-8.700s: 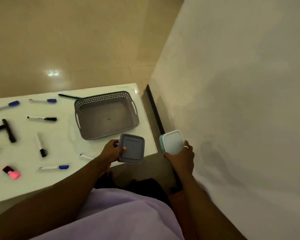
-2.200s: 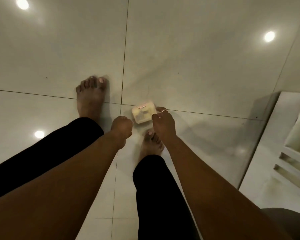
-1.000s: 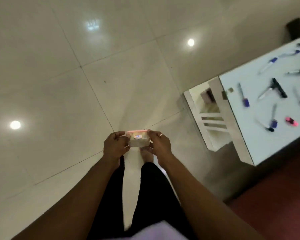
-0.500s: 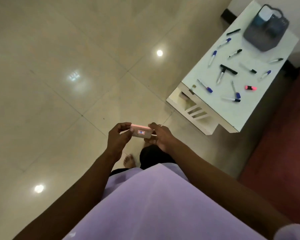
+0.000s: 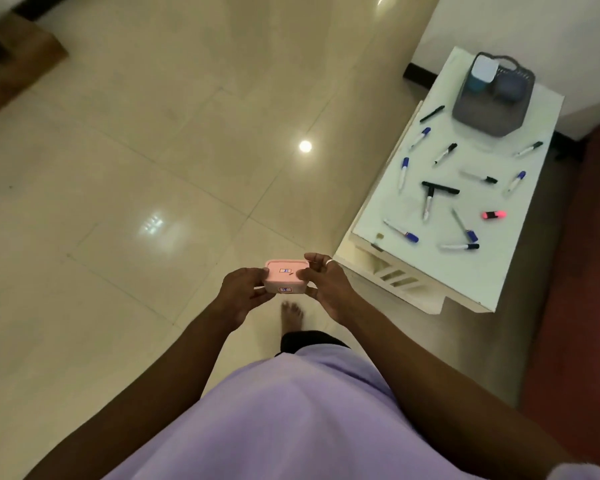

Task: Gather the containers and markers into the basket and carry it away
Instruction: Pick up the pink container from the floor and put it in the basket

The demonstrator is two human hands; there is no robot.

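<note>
Nearby, marker-strewn white table (image 5: 492, 271), glossy floor (image 5: 153, 168)

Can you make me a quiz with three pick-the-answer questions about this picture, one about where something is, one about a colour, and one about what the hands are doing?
1. Where is the grey basket?
A. on the floor
B. on the white table
C. in the person's hands

2. What colour is the container being held?
A. pink
B. green
C. black

3. How is the pink container held?
A. by the left hand only
B. by the right hand only
C. by both hands

Answers:
1 B, the basket stands at the table's far end.
2 A, its lid and sides look pink.
3 C, fingers of each hand grip one end.
</note>
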